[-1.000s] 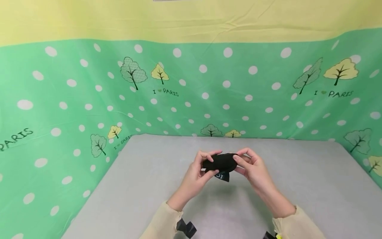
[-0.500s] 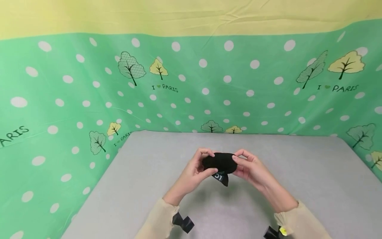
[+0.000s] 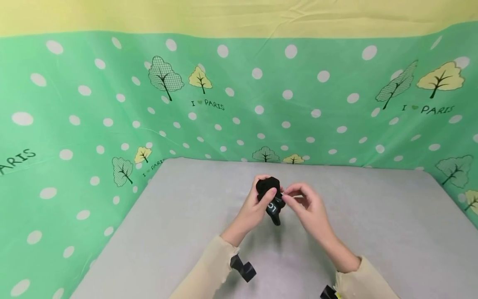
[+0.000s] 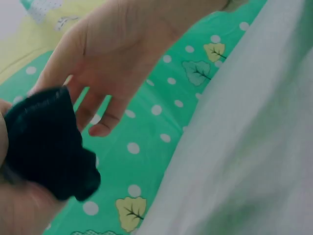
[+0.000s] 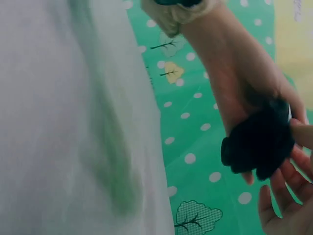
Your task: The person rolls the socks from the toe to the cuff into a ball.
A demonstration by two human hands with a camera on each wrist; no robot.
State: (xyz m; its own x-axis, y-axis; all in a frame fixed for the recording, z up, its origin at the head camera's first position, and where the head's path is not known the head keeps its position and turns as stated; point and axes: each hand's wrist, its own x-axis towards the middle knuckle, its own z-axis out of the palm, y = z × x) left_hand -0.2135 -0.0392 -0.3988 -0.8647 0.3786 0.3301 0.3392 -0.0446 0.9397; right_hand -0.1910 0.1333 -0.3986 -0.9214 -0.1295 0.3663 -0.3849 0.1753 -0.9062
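A black folded sock [image 3: 268,185], bundled up with white letters on its hanging end, is held above the table. My left hand [image 3: 257,204] grips the bundle, the thumb across its near side. From the right, the thumb and forefinger of my right hand [image 3: 308,207] pinch the sock's edge. In the left wrist view the dark sock [image 4: 49,142] juts out from my left hand, and the other fingers of my right hand [image 4: 110,63] spread beyond it. In the right wrist view the sock [image 5: 261,139] partly covers my left palm.
The grey table [image 3: 179,216] lies beneath both hands. A green dotted cloth [image 3: 239,99] with printed trees hangs behind and along the sides. Black straps or mounts [image 3: 244,269] stick out from the cream sleeves [image 3: 209,265].
The sock was stretched sideways between both hands. Now it is turned more upright in my left hand, and my right hand has shifted to pinch its edge.
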